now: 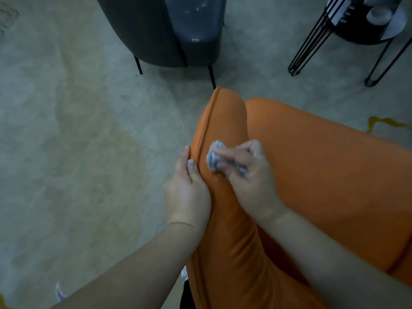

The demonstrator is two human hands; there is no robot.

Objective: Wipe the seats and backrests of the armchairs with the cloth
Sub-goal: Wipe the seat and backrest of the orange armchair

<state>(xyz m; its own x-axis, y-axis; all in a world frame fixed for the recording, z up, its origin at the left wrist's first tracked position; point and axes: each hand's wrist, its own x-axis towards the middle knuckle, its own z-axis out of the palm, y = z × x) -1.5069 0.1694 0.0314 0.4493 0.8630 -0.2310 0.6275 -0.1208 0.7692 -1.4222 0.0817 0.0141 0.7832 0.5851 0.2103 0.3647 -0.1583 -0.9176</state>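
The orange upholstered armchair (312, 175) is gripped along its piped backrest edge by the left hand (187, 192), while a crumpled grey cloth (215, 158) is pinched against the backrest by the right hand (247, 175). A dark grey armchair (156, 30) and a round black wire-legged table (356, 30) are seen beyond, well apart, on the floor (78, 130).

The armchair (312, 175) at the lower right of the frame is plain orange, and the crumpled cloth (215, 158) on it is pale grey-white. The second armchair (160, 30) at the top centre is dark grey with black legs, and the side table (356, 36) at the upper right has a black wire frame. The floor (78, 130) is mottled grey-beige, with a yellow stain (379, 123) at the right edge.
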